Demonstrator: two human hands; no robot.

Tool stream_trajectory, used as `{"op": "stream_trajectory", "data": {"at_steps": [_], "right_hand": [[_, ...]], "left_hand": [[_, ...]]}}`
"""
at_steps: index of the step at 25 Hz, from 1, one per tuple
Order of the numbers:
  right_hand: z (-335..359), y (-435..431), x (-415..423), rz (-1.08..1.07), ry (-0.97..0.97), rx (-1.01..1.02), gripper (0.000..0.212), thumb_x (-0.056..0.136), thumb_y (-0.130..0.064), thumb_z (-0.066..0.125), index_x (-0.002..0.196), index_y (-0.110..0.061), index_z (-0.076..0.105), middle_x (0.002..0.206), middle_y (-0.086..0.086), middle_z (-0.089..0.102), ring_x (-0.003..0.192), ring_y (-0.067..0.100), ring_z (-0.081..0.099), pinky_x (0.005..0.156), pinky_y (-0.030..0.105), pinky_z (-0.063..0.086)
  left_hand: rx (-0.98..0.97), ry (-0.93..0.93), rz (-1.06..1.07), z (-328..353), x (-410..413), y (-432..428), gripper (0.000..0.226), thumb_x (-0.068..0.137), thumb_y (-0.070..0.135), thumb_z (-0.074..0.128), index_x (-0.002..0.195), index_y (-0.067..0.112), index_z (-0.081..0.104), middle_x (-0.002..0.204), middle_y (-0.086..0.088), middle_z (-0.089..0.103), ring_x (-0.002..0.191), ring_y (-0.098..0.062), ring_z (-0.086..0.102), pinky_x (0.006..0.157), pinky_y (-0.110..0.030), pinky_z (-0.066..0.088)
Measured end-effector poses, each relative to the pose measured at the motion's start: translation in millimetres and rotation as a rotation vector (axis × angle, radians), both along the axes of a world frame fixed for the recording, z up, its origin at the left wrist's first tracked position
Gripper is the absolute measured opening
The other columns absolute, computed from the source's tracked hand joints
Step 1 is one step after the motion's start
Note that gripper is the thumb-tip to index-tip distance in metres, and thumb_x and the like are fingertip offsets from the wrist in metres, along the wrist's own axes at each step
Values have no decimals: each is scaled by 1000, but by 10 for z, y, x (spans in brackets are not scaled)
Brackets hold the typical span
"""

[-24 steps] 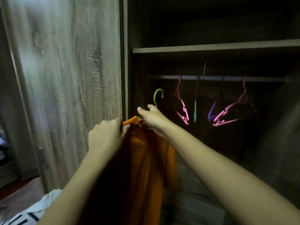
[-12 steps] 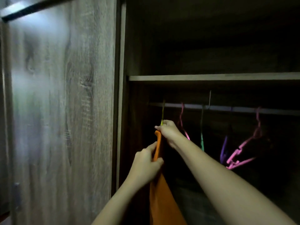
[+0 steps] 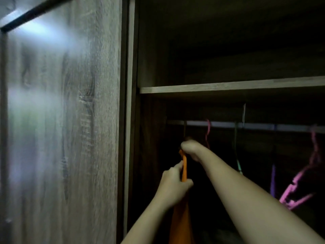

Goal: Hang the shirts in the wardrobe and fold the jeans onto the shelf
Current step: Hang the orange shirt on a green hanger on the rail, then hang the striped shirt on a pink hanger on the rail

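**A:** Where is the shirt right now?

**B:** In both my hands. The orange shirt [image 3: 181, 224] hangs edge-on just inside the opening, beside the wood-grain wardrobe door [image 3: 70, 138] on my left. My left hand [image 3: 174, 184] is nearest me, its grip clamped on the cloth, thumb and fingers pinching a fold below the top.

**A:** And the other hand?

**B:** My right hand [image 3: 191, 150] is higher and farther in. Its fingers are curled into a fist over the very top of the shirt, so that grip is clamped too. A thin hook [image 3: 185, 128] rises from the fist to the rail [image 3: 223, 124]. It seems to sit over the rail, though it is too dark there to be sure.

**A:** What else is on that rail?

**B:** To the right, a pink hanger [image 3: 208, 132] is just beside my fist, then a green hanger [image 3: 236, 155], a purple hanger [image 3: 273, 178] and a tilted pink clip hanger [image 3: 299, 187]. Above them all runs the shelf [image 3: 228, 86], its front edge catching a little light.
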State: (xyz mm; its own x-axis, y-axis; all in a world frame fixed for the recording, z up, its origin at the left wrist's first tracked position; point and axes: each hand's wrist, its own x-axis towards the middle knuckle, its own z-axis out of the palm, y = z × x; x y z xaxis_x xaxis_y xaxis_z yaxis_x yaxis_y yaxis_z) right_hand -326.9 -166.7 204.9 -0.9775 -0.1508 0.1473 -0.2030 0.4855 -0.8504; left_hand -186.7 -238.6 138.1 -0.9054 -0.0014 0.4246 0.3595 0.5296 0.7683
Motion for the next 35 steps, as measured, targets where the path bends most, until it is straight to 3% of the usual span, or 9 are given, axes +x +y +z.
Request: {"op": "stream_trajectory", "data": {"at_steps": [4, 9, 14, 18, 22, 25, 28, 31, 35], "right_hand": [[-42, -3, -44, 19, 47, 120, 17, 96, -16, 41, 106, -14, 54, 84, 6, 56, 70, 16, 52, 61, 26, 43], [100, 7, 246, -43, 196, 400, 34, 95, -22, 46, 124, -5, 54, 123, 15, 58, 111, 29, 57, 88, 32, 45], [-36, -158, 1248, 17, 784, -207, 19, 96, -21, 48, 107, -14, 61, 101, 4, 63, 91, 11, 59, 71, 14, 40], [-775, -613, 1991, 131, 870, -331, 13, 94, -17, 50, 92, -11, 62, 85, -4, 61, 79, 5, 57, 71, 12, 43], [-1552, -1408, 2567, 290, 710, -317, 12, 91, -14, 52, 89, -11, 63, 82, -4, 61, 75, 2, 54, 70, 6, 38], [-2034, -1973, 2904, 416, 530, -262, 17, 92, -19, 49, 90, -9, 63, 83, -4, 60, 76, 1, 51, 70, 2, 35], [-2433, -2489, 3207, 540, 418, -142, 17, 93, -21, 49, 92, -9, 62, 84, -5, 58, 77, 5, 52, 66, 6, 33], [-2845, -2881, 3314, 605, 322, 70, 24, 94, -27, 49, 104, -8, 60, 102, 4, 61, 97, 20, 57, 81, 22, 39], [-3227, -3154, 3288, 567, 225, 288, 36, 95, -29, 47, 120, -3, 53, 124, 15, 55, 115, 29, 50, 99, 35, 35]], "left_hand": [[9, -4, 2, -143, -76, 10, 53, 86, 15, 60, 133, 31, 44, 91, -3, 69, 74, -11, 66, 63, -14, 51], [-50, -23, -11, -72, 130, -69, 68, 91, 33, 57, 148, 20, 21, 100, 12, 58, 76, 6, 54, 58, 2, 40], [-87, 80, 119, -249, 917, -459, 65, 92, 34, 56, 147, 22, 23, 95, 21, 52, 59, 24, 45, 55, 9, 32], [-101, 143, 261, -854, 1619, -1072, 51, 87, 20, 63, 135, 15, 48, 118, -1, 66, 87, 27, 49, 73, 9, 33], [-169, 20, 464, -1439, 2269, -1869, 59, 77, 38, 50, 128, 9, 56, 121, -7, 65, 104, 2, 58, 79, 3, 35], [-293, -162, 578, -1821, 2727, -2470, 62, 80, 44, 45, 133, 11, 52, 126, -12, 62, 114, -25, 59, 91, -22, 37], [-409, -325, 707, -2205, 3208, -3111, 68, 84, 51, 38, 139, 11, 42, 144, -10, 45, 133, -26, 41, 104, -33, 33], [-485, -500, 779, -2625, 3617, -3628, 64, 94, 45, 40, 145, 9, 30, 153, -13, 28, 140, -29, 27, 110, -36, 27], [-550, -596, 702, -3053, 3828, -3859, 107, 72, 80, 5, 149, 7, 15, 157, -11, 15, 146, -27, 7, 117, -38, 9]]}}
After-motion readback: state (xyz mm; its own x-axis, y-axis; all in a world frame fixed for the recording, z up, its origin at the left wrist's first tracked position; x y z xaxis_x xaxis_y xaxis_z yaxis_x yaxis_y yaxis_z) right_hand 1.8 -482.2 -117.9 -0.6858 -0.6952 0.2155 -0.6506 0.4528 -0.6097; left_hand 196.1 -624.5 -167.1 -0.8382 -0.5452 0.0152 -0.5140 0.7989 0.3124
